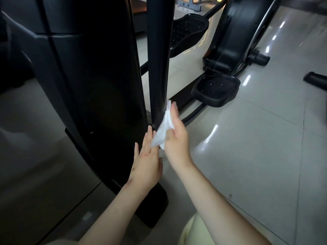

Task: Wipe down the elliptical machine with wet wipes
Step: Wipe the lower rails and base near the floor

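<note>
The black elliptical machine fills the left and centre of the head view, with a wide housing [92, 82] and a slim upright arm [158, 68] in front of it. A white wet wipe [163, 129] lies against the lower end of that arm. My right hand [176, 137] holds the wipe between thumb and fingers and presses it to the arm. My left hand [146, 160] is just below and to the left, fingers straight, fingertips touching the wipe's lower edge beside the arm.
Two black foot pedals, near [216, 90] and far [187, 30], sit behind the arm. A second black housing [228, 32] with a chrome tube stands at upper right. The machine's base foot [154, 206] rests on glossy pale floor tiles [256, 147]. A pale trouser leg shows at the bottom.
</note>
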